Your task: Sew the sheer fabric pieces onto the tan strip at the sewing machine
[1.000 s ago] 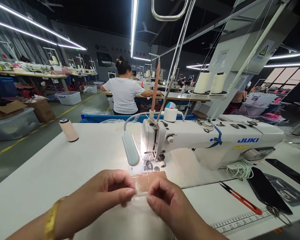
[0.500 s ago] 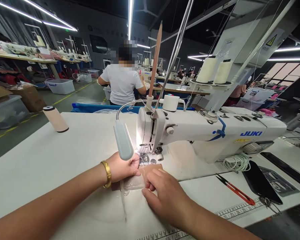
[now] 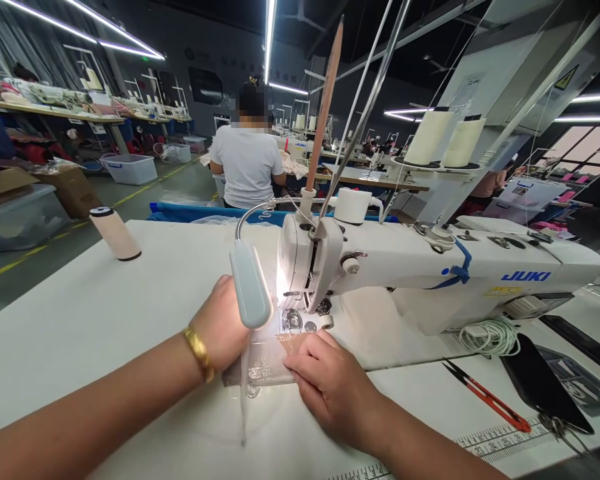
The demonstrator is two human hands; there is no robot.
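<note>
Nearest us, a ruler (image 3: 510,437) lies at the table's (image 3: 55,300) near edge, and a pale strip (image 3: 244,410) trails beside the shiny piece (image 3: 261,368), which lies flat just near of the sewing machine's (image 3: 380,263) needle area. Our right hand (image 3: 337,387) reaches in from near right, palm down, fingers bunched and pressed onto the piece; we cannot tell whether they pinch it. Our left hand (image 3: 223,327) has just drawn leftward from the needle area, leaving only the right visibly steadying the piece. Above its gold bangle (image 3: 199,353), a lamp (image 3: 250,283) hides its fingertips, so we cannot tell their grip. Farther off are 1 thread spool (image 3: 116,235), left, and 1 person in white (image 3: 247,163).
</note>
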